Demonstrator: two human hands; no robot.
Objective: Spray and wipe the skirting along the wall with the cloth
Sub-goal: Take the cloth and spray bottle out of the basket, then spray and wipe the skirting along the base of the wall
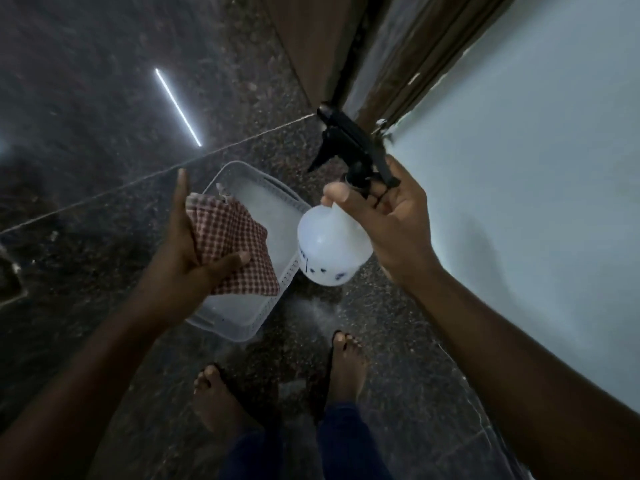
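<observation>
Two hands grip: left [194, 258] pinches the checked cloth [235, 244], right [384, 216] clasps the spray bottle [329, 251] neck.

One cloth [232, 244], one spray bottle [332, 251], one basket [242, 327], two hands [187, 258].

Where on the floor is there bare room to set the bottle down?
Bare dark floor lies left of the white basket, out past the light reflection. A narrower strip runs between the basket and the wall. Crowded: around the feet, and under the cloth and spray bottle.
</observation>
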